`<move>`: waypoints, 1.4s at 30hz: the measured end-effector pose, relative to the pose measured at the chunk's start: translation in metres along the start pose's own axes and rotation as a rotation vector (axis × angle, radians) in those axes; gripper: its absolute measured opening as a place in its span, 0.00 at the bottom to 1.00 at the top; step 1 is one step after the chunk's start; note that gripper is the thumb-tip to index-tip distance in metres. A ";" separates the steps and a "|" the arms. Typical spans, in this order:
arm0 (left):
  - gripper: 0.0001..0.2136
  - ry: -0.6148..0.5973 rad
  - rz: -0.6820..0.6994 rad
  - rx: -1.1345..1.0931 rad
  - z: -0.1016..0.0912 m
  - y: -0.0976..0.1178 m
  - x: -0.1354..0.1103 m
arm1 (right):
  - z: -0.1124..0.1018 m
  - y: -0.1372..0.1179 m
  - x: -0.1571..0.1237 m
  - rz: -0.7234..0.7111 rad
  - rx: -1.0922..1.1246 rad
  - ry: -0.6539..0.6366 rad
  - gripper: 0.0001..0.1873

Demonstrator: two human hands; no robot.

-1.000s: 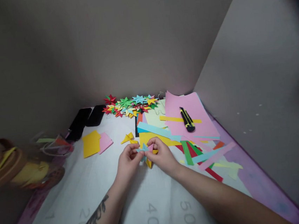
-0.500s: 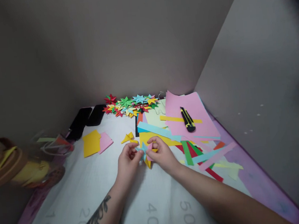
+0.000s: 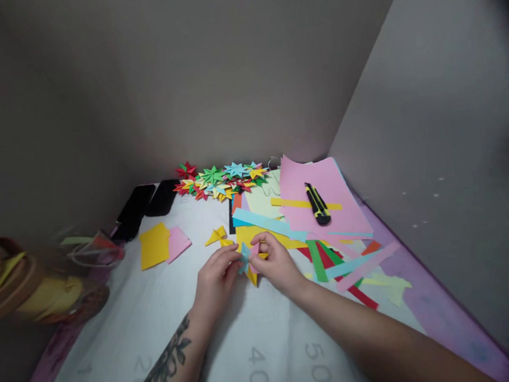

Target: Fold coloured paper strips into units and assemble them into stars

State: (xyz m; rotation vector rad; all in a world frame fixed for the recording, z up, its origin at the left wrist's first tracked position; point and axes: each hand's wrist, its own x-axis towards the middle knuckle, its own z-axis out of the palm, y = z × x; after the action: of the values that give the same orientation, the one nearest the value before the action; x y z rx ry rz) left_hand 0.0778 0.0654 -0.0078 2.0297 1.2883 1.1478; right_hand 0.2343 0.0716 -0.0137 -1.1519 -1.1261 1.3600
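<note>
My left hand point(image 3: 215, 280) and my right hand point(image 3: 277, 264) meet over the white mat, fingers pinched on a small folded paper star point(image 3: 247, 261) of light blue, pink and yellow points. The star sits between the fingertips of both hands, with a yellow point sticking down below them. A folded yellow piece point(image 3: 217, 236) lies just beyond my left hand. My left forearm bears a leaf tattoo.
A pile of finished paper stars point(image 3: 221, 180) lies against the back wall. Pink sheets point(image 3: 323, 208) with a yellow-black utility knife point(image 3: 317, 203) lie at right, above loose coloured strips point(image 3: 346, 263). Yellow and pink squares point(image 3: 163, 244) and two dark phones point(image 3: 147, 202) lie at left. Walls close in behind and right.
The star has been turned a little between my fingers and my left fingers have closed in further over it. Both hands stay in the same spot.
</note>
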 end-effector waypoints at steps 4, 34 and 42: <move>0.06 0.016 0.016 0.021 -0.002 0.001 0.001 | 0.000 0.000 0.000 -0.018 -0.004 0.004 0.13; 0.04 -0.211 -0.248 -0.299 -0.020 0.001 0.016 | -0.002 0.007 -0.002 -0.123 -0.154 -0.040 0.09; 0.03 -0.061 -0.308 -0.206 -0.010 0.000 0.011 | -0.001 0.006 -0.002 -0.143 -0.197 -0.026 0.09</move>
State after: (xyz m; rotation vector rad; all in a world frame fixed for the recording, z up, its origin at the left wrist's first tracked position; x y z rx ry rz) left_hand 0.0710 0.0748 0.0017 1.6395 1.3364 1.0197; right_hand 0.2349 0.0689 -0.0192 -1.1714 -1.3582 1.1774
